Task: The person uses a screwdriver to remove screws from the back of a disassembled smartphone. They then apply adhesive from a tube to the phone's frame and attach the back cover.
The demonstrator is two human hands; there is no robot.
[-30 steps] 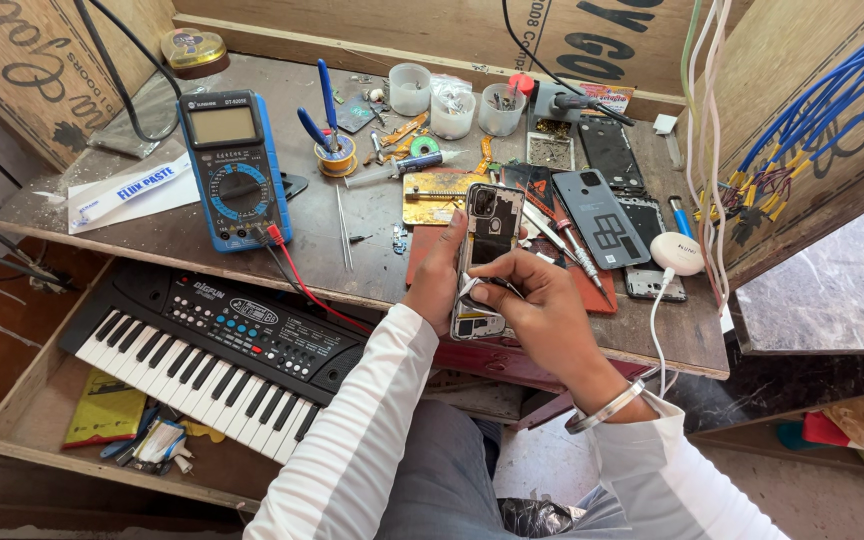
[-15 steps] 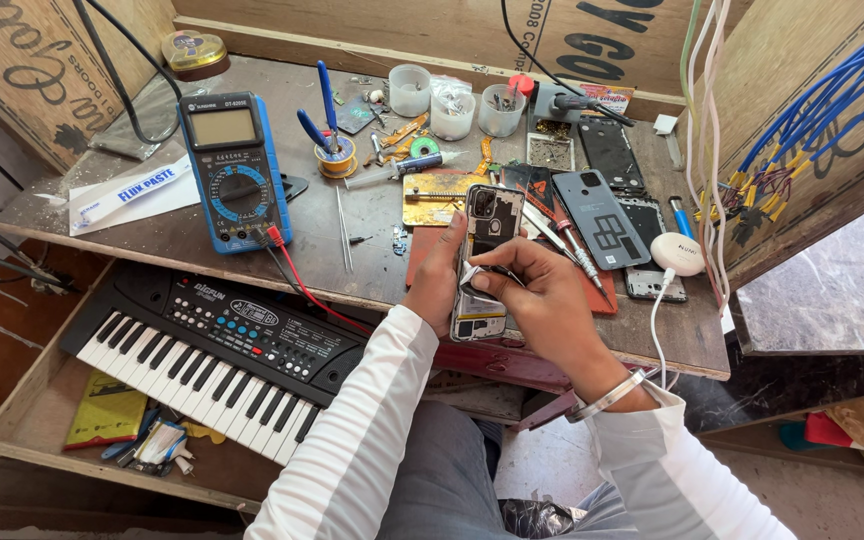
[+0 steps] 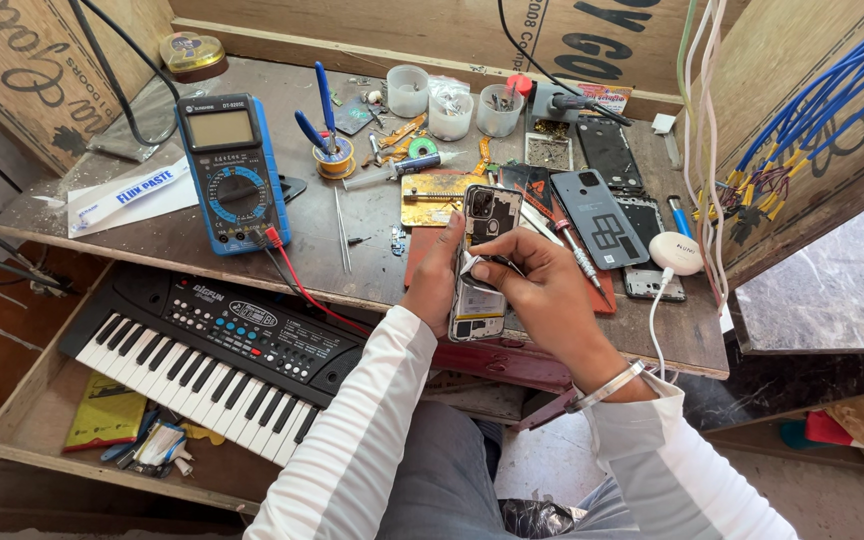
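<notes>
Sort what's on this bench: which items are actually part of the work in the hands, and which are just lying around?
In hand:
- opened phone, back off, held by the left hand
- right hand, fingertips pinching a small part over the phone

Lying about:
- blue multimeter
- grey phone back cover
- tweezers
- toy keyboard in the drawer
- three plastic cups

We see a worn grey-brown wooden bench boxed in by brown plywood walls. Below its front edge, a wooden drawer stands open; pale stone floor shows beyond the right edge.
</notes>
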